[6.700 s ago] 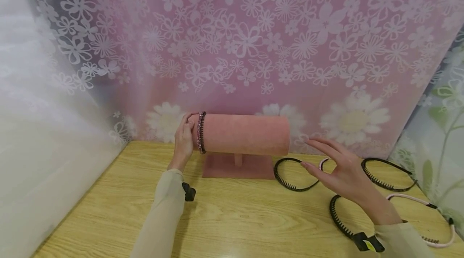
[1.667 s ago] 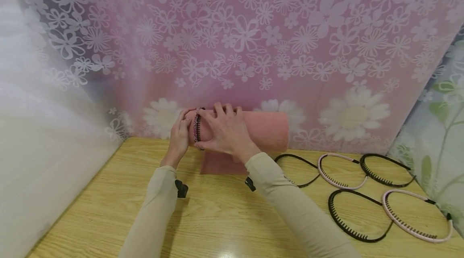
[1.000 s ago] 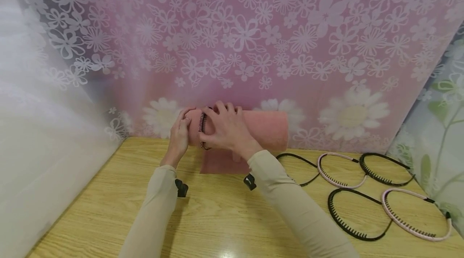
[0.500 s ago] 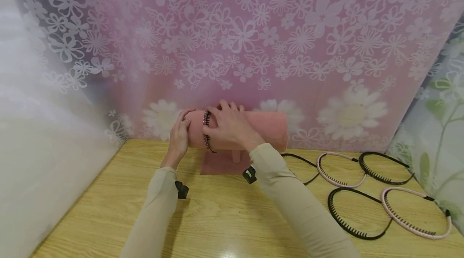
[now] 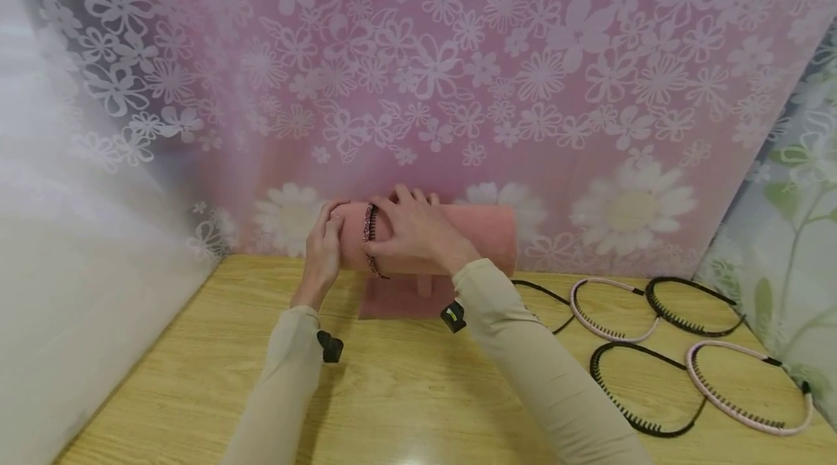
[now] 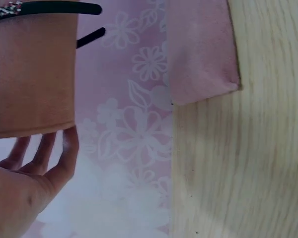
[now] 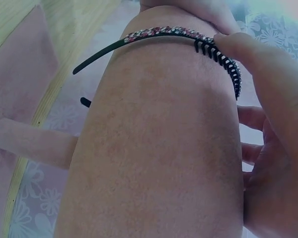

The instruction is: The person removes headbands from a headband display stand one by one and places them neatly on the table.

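Note:
A pink padded headband stand [image 5: 484, 232], a horizontal roll on a post over a flat base [image 5: 386, 298], stands at the back of the table. My left hand [image 5: 320, 254] grips the roll's left end, its fingers bent around the edge in the left wrist view. A black toothed headband [image 5: 369, 229] with pink and clear stones straddles the roll near that end. Its two tips stick out past the roll's underside in the right wrist view [image 7: 159, 32]. My right hand [image 5: 421, 232] holds this headband, thumb on its stone-covered band and the other fingers partly hidden behind the roll.
On the table's right side lie several headbands, among them a pink one [image 5: 752, 425], a black one [image 5: 644, 425] and another pink one [image 5: 608, 281]. A pink floral cloth [image 5: 445, 73] hangs right behind the stand.
My right hand, earlier raised open over the right-side headbands, came to the stand and took hold of the stone-covered headband. The headband then slid slightly rightward along the roll. My left hand stayed put.

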A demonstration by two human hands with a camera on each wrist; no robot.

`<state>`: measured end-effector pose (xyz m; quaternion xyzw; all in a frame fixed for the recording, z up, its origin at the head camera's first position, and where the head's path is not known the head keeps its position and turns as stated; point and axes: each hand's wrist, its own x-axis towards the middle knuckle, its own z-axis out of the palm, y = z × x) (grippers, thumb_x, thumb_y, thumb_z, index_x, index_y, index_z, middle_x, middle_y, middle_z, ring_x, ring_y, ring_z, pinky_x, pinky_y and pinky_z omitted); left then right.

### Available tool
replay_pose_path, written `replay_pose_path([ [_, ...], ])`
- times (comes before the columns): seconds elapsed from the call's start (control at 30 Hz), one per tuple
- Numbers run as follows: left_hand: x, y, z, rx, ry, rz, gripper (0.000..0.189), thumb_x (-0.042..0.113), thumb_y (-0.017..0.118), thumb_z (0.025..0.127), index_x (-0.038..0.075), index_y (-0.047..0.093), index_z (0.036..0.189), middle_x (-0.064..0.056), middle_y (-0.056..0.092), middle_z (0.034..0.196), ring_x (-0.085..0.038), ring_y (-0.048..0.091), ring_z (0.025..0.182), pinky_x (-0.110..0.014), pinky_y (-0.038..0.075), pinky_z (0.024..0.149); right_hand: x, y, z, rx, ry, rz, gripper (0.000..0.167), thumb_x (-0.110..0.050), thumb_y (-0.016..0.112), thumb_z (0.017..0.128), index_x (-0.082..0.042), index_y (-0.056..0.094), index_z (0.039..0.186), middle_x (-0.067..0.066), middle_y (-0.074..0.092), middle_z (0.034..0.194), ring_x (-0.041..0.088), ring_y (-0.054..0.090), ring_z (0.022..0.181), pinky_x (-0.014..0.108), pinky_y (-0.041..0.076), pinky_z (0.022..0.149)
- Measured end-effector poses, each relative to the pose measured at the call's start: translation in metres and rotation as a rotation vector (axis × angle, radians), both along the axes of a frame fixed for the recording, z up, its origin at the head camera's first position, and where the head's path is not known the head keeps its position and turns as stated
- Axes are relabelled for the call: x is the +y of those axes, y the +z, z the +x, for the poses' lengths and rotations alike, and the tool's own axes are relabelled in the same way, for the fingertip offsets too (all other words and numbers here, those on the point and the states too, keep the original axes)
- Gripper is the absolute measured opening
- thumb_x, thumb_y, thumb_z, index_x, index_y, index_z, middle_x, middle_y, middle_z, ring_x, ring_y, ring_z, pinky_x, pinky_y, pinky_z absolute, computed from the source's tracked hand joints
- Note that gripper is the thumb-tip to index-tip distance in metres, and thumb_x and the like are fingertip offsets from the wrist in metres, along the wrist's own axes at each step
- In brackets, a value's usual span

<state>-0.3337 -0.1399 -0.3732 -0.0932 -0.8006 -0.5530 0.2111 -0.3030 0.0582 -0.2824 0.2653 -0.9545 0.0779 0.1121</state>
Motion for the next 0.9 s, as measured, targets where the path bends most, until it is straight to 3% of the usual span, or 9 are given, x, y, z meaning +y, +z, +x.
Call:
replay_pose_path([
  [0.2, -0.001, -0.003, -0.002, 0.013, -0.005, 0.014, 0.045, 0.044, 0.034, 0.108, 0.027, 0.055, 0.145, -0.011, 0.061, 0.141, -0.035, 0.061, 0.121, -0.057, 0.047, 0.102, 0.002, 0.0, 0.0, 0.007, -0.01, 0.023, 0.08, -0.069, 0.058, 0.089, -0.029, 0.041, 0.156, 0.007, 0.049, 0.141, 0.032, 0.05, 0.129, 0.052, 0.038, 0.106],
  [0.43, 0.0, -0.001, -0.006, 0.001, -0.014, -0.048, 0.046, 0.037, 0.03, 0.107, 0.031, 0.053, 0.147, -0.006, 0.053, 0.153, -0.033, 0.052, 0.137, -0.055, 0.039, 0.114, 0.008, -0.001, -0.002, 0.001, -0.018, 0.015, 0.083, -0.07, 0.059, 0.087, -0.029, 0.04, 0.157, 0.007, 0.05, 0.14, 0.031, 0.052, 0.127, 0.053, 0.041, 0.104],
  [0.6, 0.0, 0.002, -0.006, -0.01, -0.022, -0.056, 0.044, 0.036, 0.03, 0.107, 0.032, 0.057, 0.142, -0.003, 0.055, 0.151, -0.03, 0.052, 0.137, -0.053, 0.039, 0.114, 0.012, 0.001, -0.001, -0.019, -0.017, 0.002, 0.083, -0.069, 0.06, 0.087, -0.028, 0.04, 0.157, 0.009, 0.049, 0.14, 0.033, 0.051, 0.128, 0.055, 0.04, 0.106],
  [0.77, 0.003, 0.006, -0.006, -0.003, 0.027, -0.072, 0.044, 0.035, 0.029, 0.106, 0.029, 0.06, 0.137, -0.006, 0.059, 0.146, -0.03, 0.055, 0.134, -0.052, 0.041, 0.112, 0.018, 0.003, 0.001, -0.051, -0.033, 0.008, 0.083, -0.068, 0.059, 0.088, -0.027, 0.039, 0.157, 0.009, 0.048, 0.142, 0.034, 0.05, 0.131, 0.057, 0.039, 0.111],
  [0.9, 0.005, 0.004, -0.004, -0.001, 0.062, -0.051, 0.042, 0.043, 0.033, 0.107, 0.03, 0.06, 0.137, -0.007, 0.062, 0.142, -0.032, 0.059, 0.127, -0.054, 0.045, 0.107, 0.022, 0.004, 0.002, -0.07, -0.039, 0.01, 0.084, -0.068, 0.06, 0.088, -0.027, 0.038, 0.158, 0.01, 0.048, 0.144, 0.033, 0.05, 0.132, 0.057, 0.04, 0.112],
])
